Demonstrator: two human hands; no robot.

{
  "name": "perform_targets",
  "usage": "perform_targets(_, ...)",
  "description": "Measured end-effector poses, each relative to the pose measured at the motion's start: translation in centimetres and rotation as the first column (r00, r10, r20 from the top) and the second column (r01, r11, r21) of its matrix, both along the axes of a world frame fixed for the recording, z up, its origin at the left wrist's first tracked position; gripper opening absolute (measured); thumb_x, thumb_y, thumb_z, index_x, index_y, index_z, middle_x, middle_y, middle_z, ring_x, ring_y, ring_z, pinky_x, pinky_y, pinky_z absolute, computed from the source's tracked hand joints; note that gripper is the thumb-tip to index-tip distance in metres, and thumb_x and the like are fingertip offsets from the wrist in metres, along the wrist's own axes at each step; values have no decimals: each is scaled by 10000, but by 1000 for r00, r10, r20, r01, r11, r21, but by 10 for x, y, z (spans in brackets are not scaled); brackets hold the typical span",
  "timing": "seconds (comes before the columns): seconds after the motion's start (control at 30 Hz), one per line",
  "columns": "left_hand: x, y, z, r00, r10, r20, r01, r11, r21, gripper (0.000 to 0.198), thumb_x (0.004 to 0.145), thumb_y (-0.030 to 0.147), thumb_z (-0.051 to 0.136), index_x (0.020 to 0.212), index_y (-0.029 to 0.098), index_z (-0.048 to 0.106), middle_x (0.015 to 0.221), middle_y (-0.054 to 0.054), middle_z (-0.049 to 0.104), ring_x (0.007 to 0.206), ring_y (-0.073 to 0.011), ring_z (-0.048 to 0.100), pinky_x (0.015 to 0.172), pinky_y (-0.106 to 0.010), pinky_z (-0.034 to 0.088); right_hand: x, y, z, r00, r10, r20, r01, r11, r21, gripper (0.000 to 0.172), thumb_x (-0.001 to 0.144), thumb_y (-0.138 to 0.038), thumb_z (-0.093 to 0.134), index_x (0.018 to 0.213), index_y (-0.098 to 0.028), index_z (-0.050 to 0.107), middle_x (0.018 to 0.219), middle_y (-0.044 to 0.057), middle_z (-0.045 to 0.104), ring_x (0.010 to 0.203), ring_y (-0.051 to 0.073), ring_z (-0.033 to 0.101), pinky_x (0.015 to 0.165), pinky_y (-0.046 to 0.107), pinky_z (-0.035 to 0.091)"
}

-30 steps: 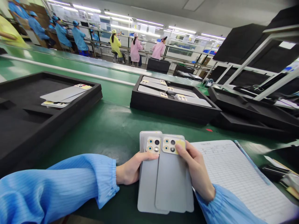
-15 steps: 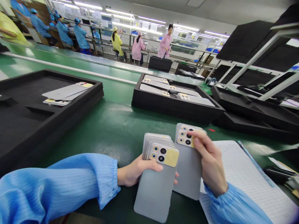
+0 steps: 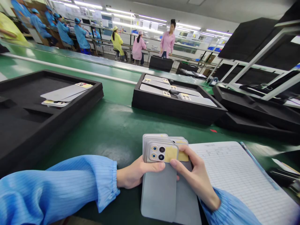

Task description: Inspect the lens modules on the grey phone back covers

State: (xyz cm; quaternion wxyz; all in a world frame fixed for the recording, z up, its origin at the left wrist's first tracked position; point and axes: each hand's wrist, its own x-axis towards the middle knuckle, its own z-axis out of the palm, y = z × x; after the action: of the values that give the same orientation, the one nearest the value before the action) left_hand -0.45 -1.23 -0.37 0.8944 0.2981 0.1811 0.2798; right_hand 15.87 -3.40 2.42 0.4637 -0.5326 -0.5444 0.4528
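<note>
A fanned stack of grey phone back covers [image 3: 159,187], with camera rings and a yellow film patch on the top one, stands tilted in front of me. My left hand [image 3: 140,168] is closed around its left side, thumb across the front. Behind it, to the right, are more grey covers [image 3: 187,197], partly hidden by the front stack. My right hand [image 3: 194,170] grips these at their upper right, its fingers over their yellow patch. Its thumb touches the right edge of the front cover, just below the camera area.
On the left, a black foam tray [image 3: 93,103] contains a few covers [image 3: 65,93]. Ahead stands another black tray [image 3: 175,107] with several covers. Right of my hands lies a gridded paper sheet [image 3: 234,168] with a pen [image 3: 257,165]. Black trays [image 3: 257,109] sit farther right; co-workers are beyond the bench.
My right hand has moved left and down with its covers, which now sit behind the left-hand stack. Its thumb has come onto the front cover's edge. The left-hand stack has turned more upright.
</note>
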Motion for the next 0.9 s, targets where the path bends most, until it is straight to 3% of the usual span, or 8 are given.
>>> perform_targets(0.1,0,0,0,1000,-5,3,5,1000,3,322,802,155,535,1120,165,583,866,-99,712,821,-165,665,781,-286,493,-2,-1,1,1000,-5,20,5,1000,0,196,685,-297,676,782,-214,528,669,-32,554,434,76,478,352,166,449)
perform_targets(0.33,0,2,0,999,-30,-39,31,999,12,388,771,129,538,1157,163,546,892,-100,706,830,-186,656,824,-346,458,2,1,-1,1000,24,13,-24,1000,1,205,690,-312,666,747,-221,491,668,-41,527,413,77,478,360,189,456)
perform_targets(0.53,-3,8,-5,991,-108,79,119,981,-154,507,597,192,469,1067,49,591,828,-112,708,844,-244,637,811,-337,412,2,1,-1,1000,28,7,-27,999,-23,215,703,-342,650,763,-219,485,665,-34,509,431,91,463,352,203,453)
perform_targets(0.6,-3,8,-6,995,-89,48,96,977,-189,535,563,194,455,1056,40,592,802,-103,708,831,-243,633,794,-322,401,3,1,-2,999,8,33,-8,1000,-4,210,715,-355,634,772,-219,483,658,-35,504,440,95,457,343,195,432)
perform_targets(0.8,-2,7,-5,990,-52,-129,18,968,-249,512,511,159,470,988,58,626,725,-73,702,704,-190,617,703,-274,395,12,6,-7,947,-20,319,-43,981,191,147,740,-301,616,795,-224,503,751,-31,556,681,142,539,622,214,462)
perform_targets(0.9,-2,7,-4,986,-49,-159,8,969,-247,484,499,147,477,946,71,647,686,-62,697,628,-167,601,679,-271,401,12,6,-8,943,-27,333,-42,979,197,163,737,-313,620,811,-223,507,746,-32,570,665,142,543,605,213,455)
